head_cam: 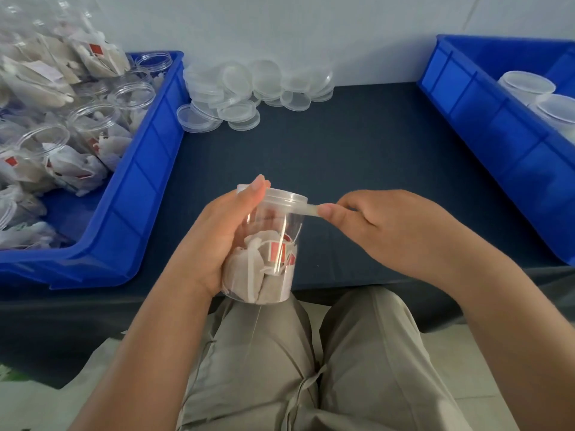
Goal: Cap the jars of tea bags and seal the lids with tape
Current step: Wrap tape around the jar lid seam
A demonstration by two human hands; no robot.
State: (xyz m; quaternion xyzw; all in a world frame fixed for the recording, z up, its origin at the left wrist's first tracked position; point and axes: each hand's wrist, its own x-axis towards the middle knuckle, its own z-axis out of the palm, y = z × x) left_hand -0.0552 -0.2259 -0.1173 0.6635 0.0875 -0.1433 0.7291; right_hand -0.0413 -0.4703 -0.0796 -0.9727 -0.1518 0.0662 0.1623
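Observation:
A clear plastic jar (273, 262) of tea bags with red tags stands tilted at the table's near edge, above my lap. A clear lid (280, 195) sits on its mouth. My left hand (217, 237) grips the jar from the left, thumb up against the lid's rim. My right hand (382, 225) pinches a short strip of clear tape (311, 209) that runs from the lid's right side to my fingertips.
A blue bin (137, 194) at the left holds several uncapped jars (93, 126) of tea bags. A heap of loose clear lids (249, 88) lies at the back of the dark table (357, 157). A second blue bin (497, 126) at the right holds capped jars (529, 85).

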